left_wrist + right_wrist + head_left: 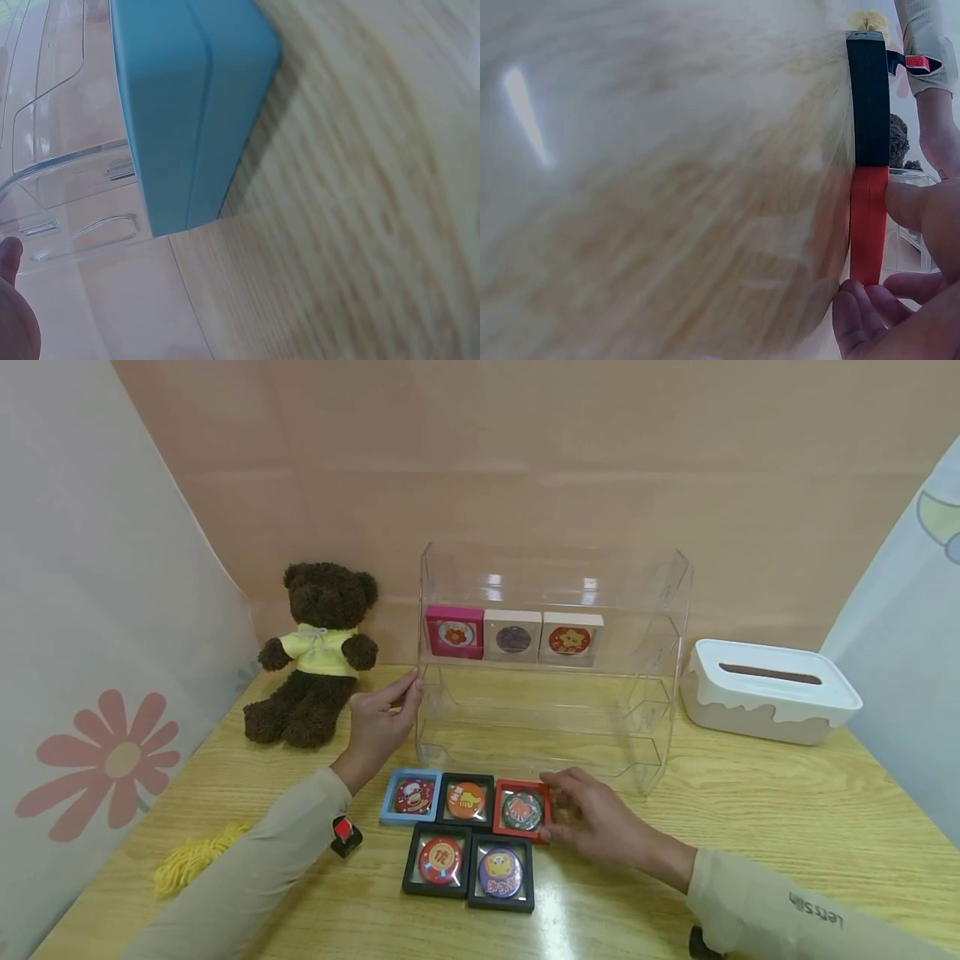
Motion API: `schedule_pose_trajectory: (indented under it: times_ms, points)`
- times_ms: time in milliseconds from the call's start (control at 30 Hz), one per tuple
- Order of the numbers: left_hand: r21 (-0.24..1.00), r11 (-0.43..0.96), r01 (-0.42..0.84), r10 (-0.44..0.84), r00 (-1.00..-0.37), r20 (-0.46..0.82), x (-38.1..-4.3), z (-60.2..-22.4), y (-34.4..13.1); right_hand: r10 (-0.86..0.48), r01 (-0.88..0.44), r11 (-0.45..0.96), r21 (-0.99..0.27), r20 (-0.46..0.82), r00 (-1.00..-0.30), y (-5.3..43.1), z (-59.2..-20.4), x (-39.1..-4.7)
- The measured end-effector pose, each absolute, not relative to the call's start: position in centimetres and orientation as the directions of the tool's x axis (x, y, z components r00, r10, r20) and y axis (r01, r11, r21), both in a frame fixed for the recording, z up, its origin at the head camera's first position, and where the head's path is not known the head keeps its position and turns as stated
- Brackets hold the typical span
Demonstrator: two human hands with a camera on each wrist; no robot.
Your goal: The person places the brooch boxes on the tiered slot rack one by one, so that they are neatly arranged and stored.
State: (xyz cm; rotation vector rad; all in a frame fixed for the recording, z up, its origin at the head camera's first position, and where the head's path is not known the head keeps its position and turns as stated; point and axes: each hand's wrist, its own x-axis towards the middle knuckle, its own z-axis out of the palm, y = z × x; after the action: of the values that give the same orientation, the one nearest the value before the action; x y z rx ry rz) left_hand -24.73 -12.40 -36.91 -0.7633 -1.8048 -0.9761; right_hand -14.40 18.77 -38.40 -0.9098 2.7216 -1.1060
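My left hand (pixel 378 727) pinches the left side edge of a clear plastic display rack (pixel 540 760) between thumb and fingertips. In the head view, my right hand (pixel 603 818) grips the right edge of a red square badge frame (pixel 501 831), thumb at one corner and fingers at the other. That frame lies flat on the table in a row with a black frame (pixel 467 799) and a light blue frame (pixel 386 806). Two more black frames, one with a red badge (pixel 440 860) and one with a purple badge (pixel 501 872), lie in front.
Pink (pixel 455 632), cream (pixel 512 637) and another cream frame (pixel 572 640) stand on an upper rack tier. A brown teddy bear (pixel 318 647) sits left of the rack, a tissue box (pixel 772 689) right. Yellow yarn (pixel 198 857) lies by the left sleeve.
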Motion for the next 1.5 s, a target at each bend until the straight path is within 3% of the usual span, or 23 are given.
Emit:
schedule_pose_trajectory:
  times_ms: [400, 700, 1000, 1267, 1500]
  points:
    - [0.307, 0.485, 0.819, 0.09, -0.396, 0.914, -24.6, -36.7, -12.4, -0.493, -0.563, 0.535, -0.63, 0.309, -0.813, 18.6, -38.8, -14.4]
    - [0.309, 0.464, 0.83, 0.079, -0.386, 0.919, -24.5, -36.8, -12.3, -0.468, -0.598, 0.378, -0.707, 0.411, -0.782, 18.7, -39.1, -14.8]
    - [0.323, 0.476, 0.818, 0.081, -0.407, 0.91, -24.8, -37.1, -12.4, -0.366, -0.57, 0.289, -0.769, 0.461, -0.808, 18.8, -38.8, -14.7]
    - [0.328, 0.47, 0.819, 0.077, -0.408, 0.91, -24.8, -37.1, -12.4, -0.333, -0.65, 0.234, -0.723, 0.569, -0.752, 19.3, -38.5, -14.9]
    - [0.303, 0.466, 0.831, 0.096, -0.388, 0.917, -24.7, -36.9, -12.4, -0.276, -0.669, 0.251, -0.699, 0.611, -0.742, 19.8, -37.3, -15.1]
